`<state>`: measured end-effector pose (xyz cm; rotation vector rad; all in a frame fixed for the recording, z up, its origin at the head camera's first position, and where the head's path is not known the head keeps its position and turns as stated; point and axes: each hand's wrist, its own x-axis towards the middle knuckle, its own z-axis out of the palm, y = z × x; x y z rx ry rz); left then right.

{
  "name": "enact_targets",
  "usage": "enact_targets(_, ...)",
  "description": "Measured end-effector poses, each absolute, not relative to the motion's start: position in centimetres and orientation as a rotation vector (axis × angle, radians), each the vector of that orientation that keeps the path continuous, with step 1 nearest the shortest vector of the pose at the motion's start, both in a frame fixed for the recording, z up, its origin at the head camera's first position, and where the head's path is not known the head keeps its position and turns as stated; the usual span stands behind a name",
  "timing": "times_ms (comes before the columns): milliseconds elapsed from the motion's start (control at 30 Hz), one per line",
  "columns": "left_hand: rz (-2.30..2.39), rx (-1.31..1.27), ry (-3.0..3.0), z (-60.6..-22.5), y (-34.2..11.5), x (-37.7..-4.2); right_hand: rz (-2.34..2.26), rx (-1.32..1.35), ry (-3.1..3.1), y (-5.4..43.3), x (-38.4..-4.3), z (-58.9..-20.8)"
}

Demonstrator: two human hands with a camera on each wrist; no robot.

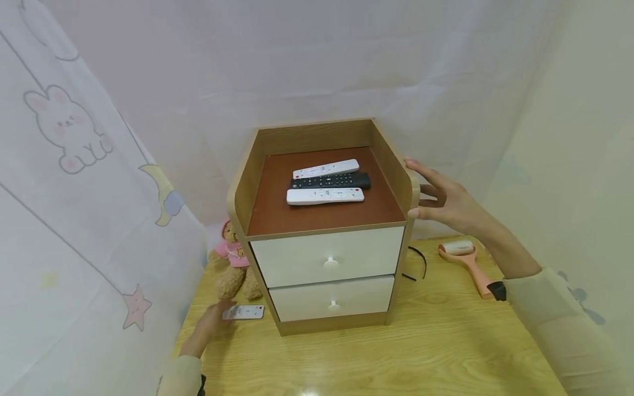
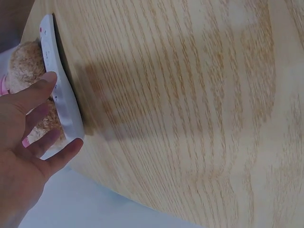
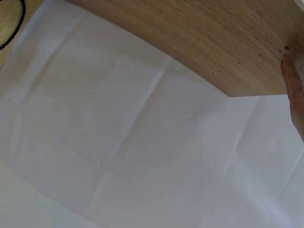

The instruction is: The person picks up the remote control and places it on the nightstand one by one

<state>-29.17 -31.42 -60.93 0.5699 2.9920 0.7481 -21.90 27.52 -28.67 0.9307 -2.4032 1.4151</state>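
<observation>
My left hand (image 1: 216, 319) reaches to the left end of a white remote control (image 1: 250, 312) on the table. In the left wrist view its fingers are spread, with one fingertip over the remote control (image 2: 58, 80) and another by its end. My right hand (image 1: 448, 203) rests against the right side panel of a small wooden drawer cabinet (image 1: 411, 192), fingers apart. The right wrist view shows part of this hand (image 3: 295, 97) at the panel. On the cabinet's brown top lie a white remote (image 1: 327, 168), a black remote (image 1: 329, 181) and another white remote (image 1: 324, 196).
A teddy bear (image 1: 236, 254) in pink sits left of the cabinet. Two white drawers with knobs face forward, the upper drawer (image 1: 297, 261) closed. To the right lie a black headband (image 1: 424, 263) and a pink-handled lint roller (image 1: 463, 256). Fabric walls surround the wooden table (image 1: 337, 357).
</observation>
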Motion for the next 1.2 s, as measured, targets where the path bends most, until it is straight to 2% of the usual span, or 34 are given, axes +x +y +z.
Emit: enact_targets(1200,0.550,0.507,3.064,-62.6,-31.9,-29.5,1.399,0.957,-2.393,27.4,-21.8,-28.8)
